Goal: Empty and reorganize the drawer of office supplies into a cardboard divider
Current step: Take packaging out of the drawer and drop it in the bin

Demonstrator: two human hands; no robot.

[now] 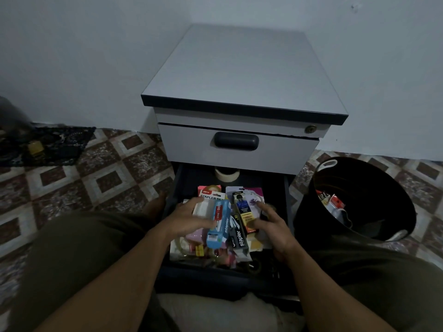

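Observation:
The lower drawer (288, 200) of a grey cabinet stands pulled out, full of packaged office supplies. My left hand (189, 215) holds a bundle of packets: a blue stapler pack (219, 226) and a white packet under my fingers. My right hand (273, 226) grips the other side of the pile, at a dark packet with a yellow label (243, 209). A black stapler pack (238, 233) lies between both hands. A "STAPLER SET" packet (211, 194) and a roll of tape (226, 174) lie further back. No cardboard divider is in view.
A black bucket (369, 212) with a few packets inside stands on the tiled floor to the right. The grey cabinet (239, 75) has its upper drawer (237, 144) closed. A dark cloth (52, 144) lies at far left. My knees flank the drawer.

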